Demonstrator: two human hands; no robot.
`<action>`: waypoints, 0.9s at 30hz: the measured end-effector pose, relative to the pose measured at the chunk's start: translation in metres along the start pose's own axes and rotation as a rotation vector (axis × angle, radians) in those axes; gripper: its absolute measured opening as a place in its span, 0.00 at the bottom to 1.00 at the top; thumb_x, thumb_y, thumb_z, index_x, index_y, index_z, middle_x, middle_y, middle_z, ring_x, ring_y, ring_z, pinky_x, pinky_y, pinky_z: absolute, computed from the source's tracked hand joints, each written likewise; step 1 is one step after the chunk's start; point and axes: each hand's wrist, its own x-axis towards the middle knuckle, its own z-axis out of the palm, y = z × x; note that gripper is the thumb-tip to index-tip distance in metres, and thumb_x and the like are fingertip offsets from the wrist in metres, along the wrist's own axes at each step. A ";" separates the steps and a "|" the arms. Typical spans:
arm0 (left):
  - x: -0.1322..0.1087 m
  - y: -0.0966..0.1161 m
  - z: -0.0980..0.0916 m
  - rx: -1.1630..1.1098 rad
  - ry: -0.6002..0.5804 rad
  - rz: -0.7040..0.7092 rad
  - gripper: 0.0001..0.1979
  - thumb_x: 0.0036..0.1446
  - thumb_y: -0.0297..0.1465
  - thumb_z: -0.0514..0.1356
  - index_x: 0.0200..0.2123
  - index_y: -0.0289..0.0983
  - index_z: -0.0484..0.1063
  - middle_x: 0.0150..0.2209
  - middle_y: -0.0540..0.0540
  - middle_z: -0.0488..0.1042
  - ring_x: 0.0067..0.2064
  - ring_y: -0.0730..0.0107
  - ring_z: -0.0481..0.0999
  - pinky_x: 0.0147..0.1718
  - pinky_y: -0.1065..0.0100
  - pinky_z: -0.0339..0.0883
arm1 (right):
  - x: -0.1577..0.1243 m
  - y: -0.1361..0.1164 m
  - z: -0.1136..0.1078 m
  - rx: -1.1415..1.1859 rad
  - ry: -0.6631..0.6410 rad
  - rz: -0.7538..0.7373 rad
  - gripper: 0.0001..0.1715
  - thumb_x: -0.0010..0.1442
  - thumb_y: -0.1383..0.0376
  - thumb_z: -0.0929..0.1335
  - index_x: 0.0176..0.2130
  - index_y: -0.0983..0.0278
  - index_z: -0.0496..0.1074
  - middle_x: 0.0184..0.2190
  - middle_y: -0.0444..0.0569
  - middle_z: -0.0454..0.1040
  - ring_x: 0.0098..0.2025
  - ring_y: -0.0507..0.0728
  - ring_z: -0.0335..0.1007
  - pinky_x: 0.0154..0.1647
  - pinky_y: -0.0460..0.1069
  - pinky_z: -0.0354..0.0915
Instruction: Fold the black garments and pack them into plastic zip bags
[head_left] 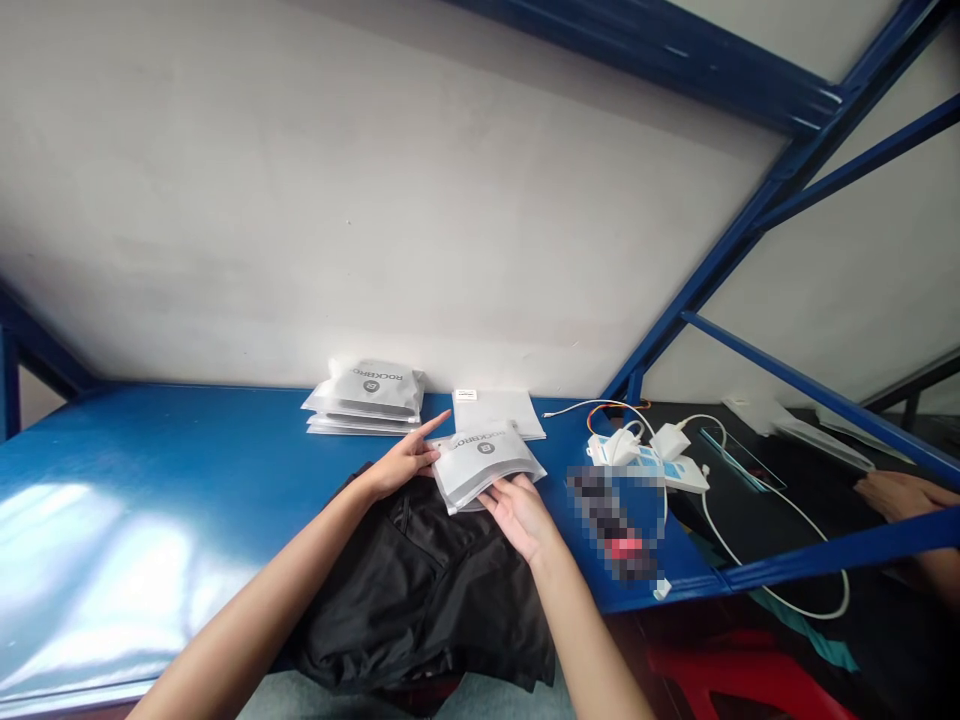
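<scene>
A frosted plastic bag point(491, 458) with dark lettering is between my hands, above a black garment point(427, 590) spread at the table's front edge. My left hand point(401, 465) pinches the bag's left edge between thumb and fingers, its index finger stretched out. My right hand point(519, 510) is at the bag's lower right side, with its fingertips at the near edge and partly hidden by it. Behind the bag lie flat white bags point(502, 412) with a small label. To the left, several similar filled bags point(375, 392) are stacked against the wall.
On the right of the blue table point(225, 430) are a white power strip point(675, 470) with chargers and cables, and a blurred-out object point(611, 520). Blue metal bars point(712, 240) cross the right side. Another person's hand point(904, 495) rests beyond them. A red stool point(742, 680) stands below.
</scene>
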 end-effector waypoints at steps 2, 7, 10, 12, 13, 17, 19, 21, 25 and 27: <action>0.002 -0.003 0.000 0.046 0.081 0.029 0.48 0.60 0.42 0.67 0.75 0.44 0.45 0.43 0.45 0.81 0.44 0.59 0.80 0.46 0.56 0.75 | -0.003 -0.004 -0.006 -0.197 0.032 -0.042 0.19 0.49 0.61 0.81 0.37 0.60 0.73 0.41 0.48 0.84 0.44 0.58 0.83 0.47 0.54 0.78; -0.002 0.009 -0.004 0.741 0.372 0.280 0.20 0.66 0.38 0.59 0.59 0.42 0.74 0.54 0.40 0.78 0.55 0.52 0.77 0.51 0.55 0.73 | -0.035 -0.026 -0.032 -0.813 0.143 -0.150 0.26 0.56 0.43 0.75 0.34 0.64 0.76 0.20 0.48 0.78 0.20 0.57 0.76 0.20 0.48 0.71; -0.014 0.030 -0.008 1.183 0.137 0.390 0.12 0.68 0.31 0.56 0.44 0.43 0.82 0.53 0.43 0.80 0.54 0.55 0.77 0.54 0.59 0.70 | -0.052 -0.029 -0.037 -1.169 0.177 -0.421 0.25 0.65 0.44 0.68 0.33 0.62 0.79 0.23 0.48 0.77 0.23 0.56 0.75 0.25 0.49 0.71; -0.022 0.044 -0.007 1.308 -0.049 0.351 0.12 0.67 0.28 0.57 0.42 0.42 0.82 0.47 0.44 0.81 0.49 0.58 0.80 0.47 0.63 0.71 | -0.053 -0.025 -0.031 -1.412 0.186 -0.682 0.18 0.67 0.49 0.69 0.39 0.59 0.80 0.33 0.52 0.79 0.34 0.60 0.77 0.37 0.54 0.74; -0.025 0.048 -0.006 1.333 -0.103 0.320 0.11 0.65 0.27 0.59 0.43 0.42 0.81 0.45 0.45 0.81 0.46 0.59 0.80 0.44 0.65 0.71 | -0.049 -0.022 -0.027 -1.514 0.211 -0.806 0.15 0.65 0.51 0.71 0.43 0.58 0.80 0.40 0.54 0.79 0.41 0.63 0.77 0.44 0.57 0.73; -0.034 0.047 0.003 1.324 -0.138 0.340 0.09 0.63 0.29 0.63 0.46 0.43 0.80 0.47 0.46 0.79 0.43 0.63 0.81 0.40 0.69 0.69 | -0.021 -0.021 -0.011 -1.790 0.191 -1.060 0.23 0.59 0.57 0.77 0.53 0.56 0.77 0.53 0.58 0.73 0.54 0.70 0.71 0.52 0.63 0.68; -0.037 0.036 0.005 1.323 -0.138 0.445 0.07 0.67 0.31 0.62 0.45 0.42 0.80 0.46 0.46 0.80 0.43 0.64 0.81 0.40 0.69 0.68 | -0.007 -0.027 -0.011 -1.832 -0.048 -1.064 0.16 0.62 0.62 0.75 0.50 0.55 0.77 0.49 0.53 0.76 0.50 0.65 0.73 0.50 0.58 0.69; -0.040 0.023 0.004 1.346 -0.132 0.566 0.10 0.70 0.33 0.58 0.41 0.41 0.81 0.43 0.46 0.81 0.41 0.66 0.81 0.40 0.69 0.67 | 0.002 -0.032 -0.016 -1.826 -0.255 -1.054 0.07 0.66 0.65 0.72 0.46 0.57 0.78 0.43 0.49 0.77 0.45 0.59 0.75 0.47 0.53 0.70; -0.045 0.005 -0.003 1.393 -0.120 0.650 0.15 0.73 0.34 0.54 0.40 0.39 0.80 0.39 0.44 0.82 0.37 0.66 0.80 0.37 0.68 0.66 | 0.006 -0.034 -0.033 -1.837 -0.413 -1.080 0.08 0.69 0.66 0.69 0.43 0.58 0.80 0.39 0.48 0.78 0.41 0.58 0.74 0.43 0.50 0.69; -0.045 0.000 -0.007 1.355 -0.151 0.587 0.14 0.73 0.34 0.54 0.39 0.38 0.79 0.39 0.45 0.81 0.37 0.67 0.81 0.36 0.69 0.66 | 0.006 -0.033 -0.041 -1.874 -0.445 -1.096 0.11 0.70 0.67 0.68 0.45 0.56 0.81 0.37 0.48 0.78 0.40 0.57 0.73 0.41 0.50 0.68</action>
